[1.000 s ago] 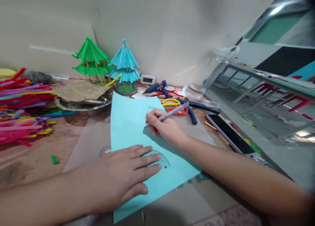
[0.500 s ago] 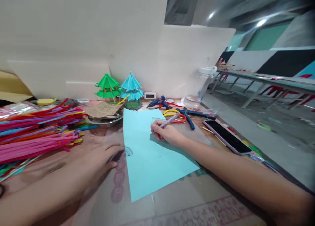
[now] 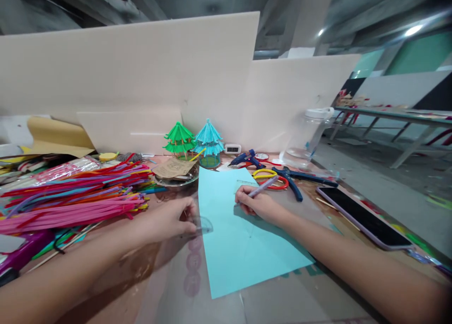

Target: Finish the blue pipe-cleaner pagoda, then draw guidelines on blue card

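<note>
Light blue paper (image 3: pixel 240 234) is lying flat mid-table, thin and floppy I'd say, so pin it near an edge, your right hand (image 3: pixel 256 205) pinching the pen (image 3: pixel 259 188) on it, left hand (image 3: pixel 169 219) fingering the clear protractor (image 3: pixel 203 226).

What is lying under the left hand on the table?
A clear plastic protractor lies under the left hand, at the left edge of the light blue paper sheet. Only its curved end shows; the fingers cover the rest.
</note>
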Available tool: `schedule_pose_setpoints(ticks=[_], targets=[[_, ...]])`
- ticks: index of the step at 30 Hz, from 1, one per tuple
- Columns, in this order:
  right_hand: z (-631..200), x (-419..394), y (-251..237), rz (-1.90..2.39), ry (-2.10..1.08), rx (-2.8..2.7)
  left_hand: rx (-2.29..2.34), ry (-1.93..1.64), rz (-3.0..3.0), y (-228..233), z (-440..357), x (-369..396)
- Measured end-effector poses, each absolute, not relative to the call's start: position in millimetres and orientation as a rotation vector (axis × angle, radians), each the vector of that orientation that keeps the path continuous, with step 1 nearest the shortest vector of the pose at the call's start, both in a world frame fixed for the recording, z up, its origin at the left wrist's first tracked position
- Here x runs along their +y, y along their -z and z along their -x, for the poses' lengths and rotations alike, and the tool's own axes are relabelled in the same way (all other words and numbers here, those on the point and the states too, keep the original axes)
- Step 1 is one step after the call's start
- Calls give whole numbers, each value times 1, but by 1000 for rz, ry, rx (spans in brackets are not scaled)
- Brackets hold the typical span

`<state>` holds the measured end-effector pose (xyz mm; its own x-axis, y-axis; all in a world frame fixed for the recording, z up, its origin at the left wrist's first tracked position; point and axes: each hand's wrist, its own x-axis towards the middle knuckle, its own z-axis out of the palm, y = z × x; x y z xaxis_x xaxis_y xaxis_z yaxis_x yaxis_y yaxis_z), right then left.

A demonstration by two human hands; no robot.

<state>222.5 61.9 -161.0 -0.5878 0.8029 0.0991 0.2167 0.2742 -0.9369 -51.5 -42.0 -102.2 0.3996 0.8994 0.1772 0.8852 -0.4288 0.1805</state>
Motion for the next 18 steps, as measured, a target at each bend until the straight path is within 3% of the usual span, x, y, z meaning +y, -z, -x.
schedule_pose_setpoints(ticks=[6,12,18], targets=[[-223,63,161,893,-1307,-1994,1988,-558,-2605,53,55,4],[-223,58,155,879,-1213,-1955,2162,-269,-2693,69,40,50],[-249,73,115,938,-864,-1898,1877,-425,-2898,85,17,24]])
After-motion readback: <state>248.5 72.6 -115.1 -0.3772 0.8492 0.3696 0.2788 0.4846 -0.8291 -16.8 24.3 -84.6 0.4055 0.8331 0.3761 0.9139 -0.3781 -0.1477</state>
